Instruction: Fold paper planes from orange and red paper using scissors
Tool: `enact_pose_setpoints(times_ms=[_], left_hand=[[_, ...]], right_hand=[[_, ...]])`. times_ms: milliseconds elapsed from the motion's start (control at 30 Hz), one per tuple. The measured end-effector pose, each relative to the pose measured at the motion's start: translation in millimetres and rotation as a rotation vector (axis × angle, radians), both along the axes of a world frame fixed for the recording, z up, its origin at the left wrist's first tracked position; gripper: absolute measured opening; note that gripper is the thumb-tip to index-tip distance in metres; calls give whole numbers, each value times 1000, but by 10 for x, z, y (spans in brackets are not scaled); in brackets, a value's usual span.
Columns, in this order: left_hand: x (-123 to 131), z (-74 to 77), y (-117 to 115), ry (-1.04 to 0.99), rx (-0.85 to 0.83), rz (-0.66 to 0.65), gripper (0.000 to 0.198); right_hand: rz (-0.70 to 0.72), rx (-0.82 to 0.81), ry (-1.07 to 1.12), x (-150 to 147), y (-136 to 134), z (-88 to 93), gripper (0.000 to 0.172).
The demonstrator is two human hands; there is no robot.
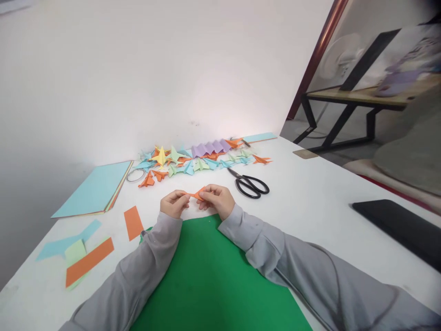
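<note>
Between both hands is a small piece of folded orange paper, held just above the far edge of a green sheet. My left hand pinches its left end between thumb and forefinger. My right hand grips the wider right part, with the thumb lying on top. Fingers cover some of the folds. Black-handled scissors lie to the right of my right hand. Beyond my left hand sit folded orange paper figures.
Rows of colourful folded paper figures and a pleated purple strip lie along the wall. A stack of coloured paper, a wire ring and orange strips are at left. A black flat object lies right.
</note>
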State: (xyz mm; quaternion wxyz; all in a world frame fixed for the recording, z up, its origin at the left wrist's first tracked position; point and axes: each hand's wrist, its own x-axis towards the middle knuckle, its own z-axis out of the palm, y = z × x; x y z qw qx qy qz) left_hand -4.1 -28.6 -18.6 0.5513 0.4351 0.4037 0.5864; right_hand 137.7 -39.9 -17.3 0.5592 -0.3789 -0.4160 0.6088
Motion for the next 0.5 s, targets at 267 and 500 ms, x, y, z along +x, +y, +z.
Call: enact_pose_setpoints(times_ms=[267, 500], left_hand=[[-81, -14, -18, 193, 243, -38, 10], [-99, -52, -17, 278, 277, -32, 21]], right_hand=[[92, -25, 22, 40, 12, 19, 38], [68, -22, 25, 59, 3, 11, 38]])
